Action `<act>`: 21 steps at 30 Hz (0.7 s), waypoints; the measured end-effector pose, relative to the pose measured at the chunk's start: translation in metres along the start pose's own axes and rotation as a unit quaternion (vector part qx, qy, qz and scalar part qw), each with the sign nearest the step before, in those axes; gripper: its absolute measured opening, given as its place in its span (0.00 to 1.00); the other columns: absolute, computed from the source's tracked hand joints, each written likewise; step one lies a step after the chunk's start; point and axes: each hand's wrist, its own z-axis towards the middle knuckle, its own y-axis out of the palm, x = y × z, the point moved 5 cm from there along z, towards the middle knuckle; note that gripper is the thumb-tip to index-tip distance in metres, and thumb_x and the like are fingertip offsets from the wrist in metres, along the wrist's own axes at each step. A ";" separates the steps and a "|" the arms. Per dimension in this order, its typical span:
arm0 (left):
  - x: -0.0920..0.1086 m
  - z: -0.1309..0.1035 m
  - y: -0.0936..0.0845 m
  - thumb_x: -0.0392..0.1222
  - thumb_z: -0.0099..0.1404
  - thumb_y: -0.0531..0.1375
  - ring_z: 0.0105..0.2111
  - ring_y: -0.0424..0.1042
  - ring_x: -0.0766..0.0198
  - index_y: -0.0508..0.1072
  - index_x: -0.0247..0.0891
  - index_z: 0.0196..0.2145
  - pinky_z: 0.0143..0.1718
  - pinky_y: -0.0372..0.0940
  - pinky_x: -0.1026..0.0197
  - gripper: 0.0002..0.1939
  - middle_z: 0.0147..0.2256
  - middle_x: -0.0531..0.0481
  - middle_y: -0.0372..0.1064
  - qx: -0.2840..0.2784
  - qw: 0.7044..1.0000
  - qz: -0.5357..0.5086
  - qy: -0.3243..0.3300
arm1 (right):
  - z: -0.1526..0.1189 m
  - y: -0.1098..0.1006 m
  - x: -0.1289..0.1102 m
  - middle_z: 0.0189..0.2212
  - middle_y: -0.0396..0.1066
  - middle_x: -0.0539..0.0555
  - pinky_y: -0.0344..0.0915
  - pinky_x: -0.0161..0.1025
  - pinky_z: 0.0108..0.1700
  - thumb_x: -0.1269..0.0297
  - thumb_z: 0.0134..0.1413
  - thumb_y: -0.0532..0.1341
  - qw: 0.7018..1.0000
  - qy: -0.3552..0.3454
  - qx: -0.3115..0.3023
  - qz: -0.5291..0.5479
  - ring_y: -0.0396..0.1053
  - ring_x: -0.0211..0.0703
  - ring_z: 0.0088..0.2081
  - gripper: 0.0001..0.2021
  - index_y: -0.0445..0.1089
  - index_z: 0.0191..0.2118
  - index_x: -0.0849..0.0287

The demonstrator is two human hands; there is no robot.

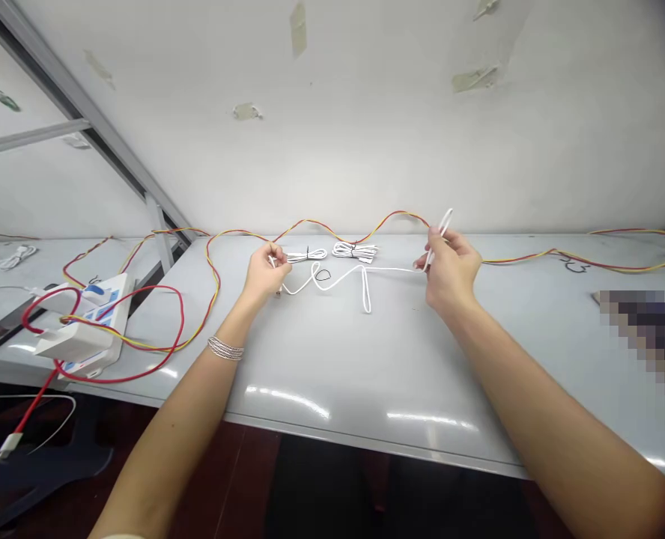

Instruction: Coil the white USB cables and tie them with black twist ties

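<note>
A thin white cable point(338, 280) stretches loosely between my two hands, with a wavy stretch and a narrow loop lying on the table. My left hand point(266, 271) is closed in a pinch on one end of it. My right hand point(450, 266) grips the other part, and a folded loop of cable sticks up above the fingers. Behind the cable lie two bundled white cables: one point(310, 254) close to my left hand, the other point(356, 251) midway between the hands. A small black twist tie point(323, 275) rests beside the cable.
Twisted red and yellow wires point(310, 221) run along the wall at the table's back. At left sits a white power strip point(108, 322) with plugs and a red cable point(182, 322), near a dark phone point(7, 329). Black ties point(574, 263) and a blurred-out item point(652, 322) lie at right.
</note>
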 end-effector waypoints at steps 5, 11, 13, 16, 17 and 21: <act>0.013 -0.012 0.015 0.42 0.51 0.70 0.21 0.54 0.72 0.77 0.38 0.32 0.23 0.51 0.66 0.11 0.25 0.55 0.61 -0.115 0.988 0.092 0.051 | -0.002 0.005 0.010 0.22 0.61 0.43 0.59 0.33 0.19 0.56 0.48 0.72 0.996 0.050 -0.061 -0.034 0.59 0.30 0.16 0.14 0.69 0.31 0.59; 0.017 -0.034 0.041 0.54 0.52 0.72 0.24 0.57 0.68 0.85 0.41 0.34 0.25 0.53 0.63 0.16 0.22 0.53 0.62 -0.303 0.925 0.207 0.097 | -0.011 0.010 0.018 0.22 0.63 0.44 0.55 0.35 0.20 0.57 0.49 0.69 0.986 0.014 -0.098 -0.132 0.57 0.31 0.16 0.11 0.74 0.35 0.59; 0.016 -0.036 0.042 0.52 0.54 0.70 0.24 0.57 0.67 0.84 0.41 0.30 0.26 0.53 0.63 0.12 0.23 0.52 0.65 -0.341 0.911 0.211 0.096 | -0.010 0.010 0.018 0.22 0.62 0.44 0.54 0.36 0.21 0.56 0.48 0.69 0.984 -0.004 -0.106 -0.140 0.56 0.31 0.17 0.13 0.75 0.37 0.59; 0.014 -0.038 0.042 0.51 0.53 0.71 0.21 0.54 0.68 0.85 0.41 0.33 0.24 0.50 0.63 0.13 0.19 0.54 0.59 -0.372 0.901 0.210 0.069 | -0.008 0.009 0.018 0.23 0.62 0.44 0.54 0.35 0.22 0.56 0.47 0.70 0.982 -0.026 -0.113 -0.147 0.54 0.30 0.19 0.14 0.75 0.38 0.59; 0.014 -0.039 0.042 0.50 0.52 0.71 0.21 0.52 0.69 0.85 0.40 0.34 0.23 0.48 0.63 0.15 0.19 0.56 0.56 -0.376 0.900 0.213 0.062 | -0.008 0.009 0.018 0.23 0.63 0.45 0.53 0.35 0.22 0.56 0.47 0.70 0.982 -0.029 -0.115 -0.147 0.54 0.30 0.19 0.14 0.75 0.38 0.59; 0.012 -0.043 0.047 0.42 0.52 0.66 0.20 0.51 0.70 0.82 0.39 0.32 0.23 0.48 0.63 0.09 0.19 0.57 0.53 -0.373 0.903 0.212 0.039 | -0.008 0.012 0.020 0.23 0.64 0.45 0.52 0.35 0.20 0.55 0.47 0.70 0.982 -0.018 -0.138 -0.130 0.54 0.30 0.17 0.16 0.75 0.39 0.59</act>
